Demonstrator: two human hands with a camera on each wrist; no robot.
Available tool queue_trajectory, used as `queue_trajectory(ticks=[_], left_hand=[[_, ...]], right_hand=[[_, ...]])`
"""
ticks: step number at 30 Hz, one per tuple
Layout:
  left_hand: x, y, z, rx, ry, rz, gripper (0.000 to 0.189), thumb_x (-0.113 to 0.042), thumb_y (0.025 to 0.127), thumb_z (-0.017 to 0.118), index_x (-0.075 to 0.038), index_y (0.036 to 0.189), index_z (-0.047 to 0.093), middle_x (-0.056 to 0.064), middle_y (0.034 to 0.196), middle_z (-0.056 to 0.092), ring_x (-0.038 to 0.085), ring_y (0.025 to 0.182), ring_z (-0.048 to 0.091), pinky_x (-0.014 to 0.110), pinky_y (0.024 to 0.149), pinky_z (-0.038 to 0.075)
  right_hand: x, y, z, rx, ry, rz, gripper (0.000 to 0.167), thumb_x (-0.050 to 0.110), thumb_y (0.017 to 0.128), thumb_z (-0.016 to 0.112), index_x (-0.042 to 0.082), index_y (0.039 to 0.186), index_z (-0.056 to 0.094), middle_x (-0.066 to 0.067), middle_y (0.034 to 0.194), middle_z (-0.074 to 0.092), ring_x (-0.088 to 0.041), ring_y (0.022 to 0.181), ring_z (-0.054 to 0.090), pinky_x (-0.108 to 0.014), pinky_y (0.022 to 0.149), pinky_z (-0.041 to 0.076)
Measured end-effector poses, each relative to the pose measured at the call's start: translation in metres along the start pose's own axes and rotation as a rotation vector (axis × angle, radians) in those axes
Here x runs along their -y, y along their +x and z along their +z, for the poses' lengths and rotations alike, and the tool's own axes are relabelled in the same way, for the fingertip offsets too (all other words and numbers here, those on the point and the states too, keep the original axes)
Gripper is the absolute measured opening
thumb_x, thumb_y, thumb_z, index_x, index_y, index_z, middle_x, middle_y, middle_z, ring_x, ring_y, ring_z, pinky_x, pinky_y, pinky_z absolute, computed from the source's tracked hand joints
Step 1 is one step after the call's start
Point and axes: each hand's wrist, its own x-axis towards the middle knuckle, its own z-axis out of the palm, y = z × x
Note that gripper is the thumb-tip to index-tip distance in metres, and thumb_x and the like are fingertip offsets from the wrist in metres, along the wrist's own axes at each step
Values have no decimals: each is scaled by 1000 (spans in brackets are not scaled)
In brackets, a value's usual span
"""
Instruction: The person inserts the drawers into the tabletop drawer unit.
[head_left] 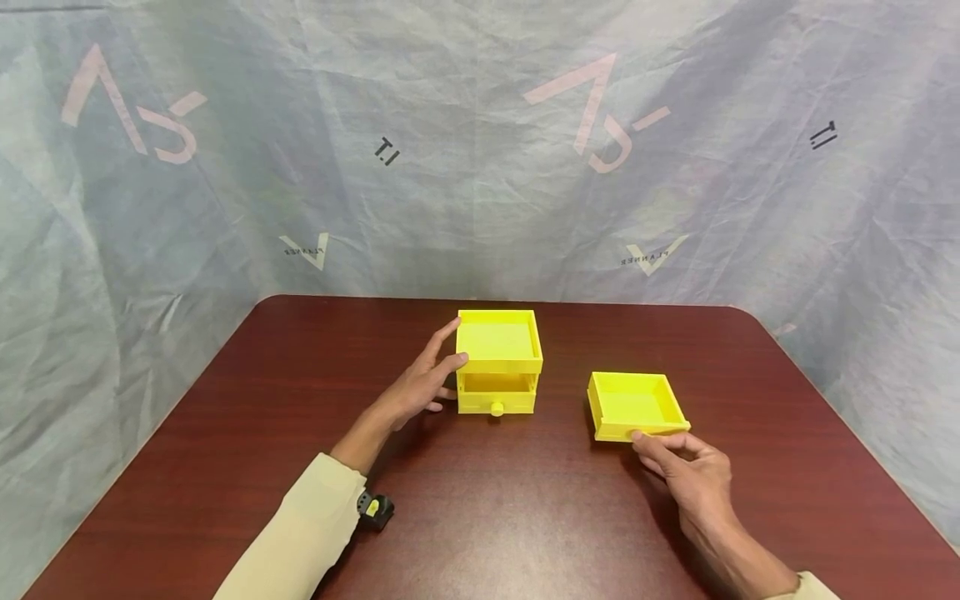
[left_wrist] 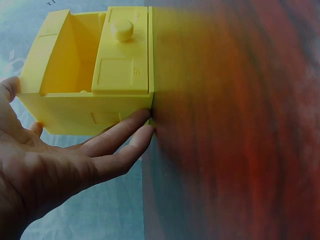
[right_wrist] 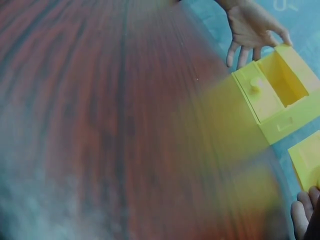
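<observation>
A small yellow cabinet [head_left: 500, 366] stands near the middle of the table, with a shallow rimmed top. Its upper slot is empty; a lower drawer [left_wrist: 120, 72] with a round knob [left_wrist: 122, 30] fills the slot beneath. My left hand [head_left: 420, 387] is spread along the cabinet's left side, thumb at the top front corner and fingertips against the side wall. To the right, a separate yellow drawer [head_left: 636, 407] is held by my right hand [head_left: 697, 483], thumb and fingers pinching its front; the hand covers its knob in the head view.
The dark red-brown table [head_left: 517, 508] has rounded far corners. Behind and beside it hangs a grey printed sheet [head_left: 465, 183]. A black wrist device [head_left: 375, 510] sits at the left cuff.
</observation>
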Motion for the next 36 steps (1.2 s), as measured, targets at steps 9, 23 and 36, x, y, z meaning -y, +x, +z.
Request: queue_trajectory(ticks=[9,23,36], left_hand=[[2,0,-1,-2,5,1,63,-60,98,49,-62,149,13,11,161,21,41,108,64,60,88,49],[2,1,0,-1,-2,-2,62,-59,98,49,-62,149,13,8,162,18,41,109,64,61,89,48],[1,1,0,0,0,4,63,-60,98,49,-61,150,13,10,162,19,41,108,64,60,88,49]], right_hand=[[0,-2,5,8,0,4,8,5,80,83,4,80,76,0,81,75,-14,76,73,-32,75,57],[2,-10,19,34,-8,15,9,4,81,82,6,78,74,3,84,74,-16,77,74,-33,77,57],[3,-20,29,57,-29,17,9,6,81,83,6,79,74,2,94,70,-17,80,73,-35,79,57]])
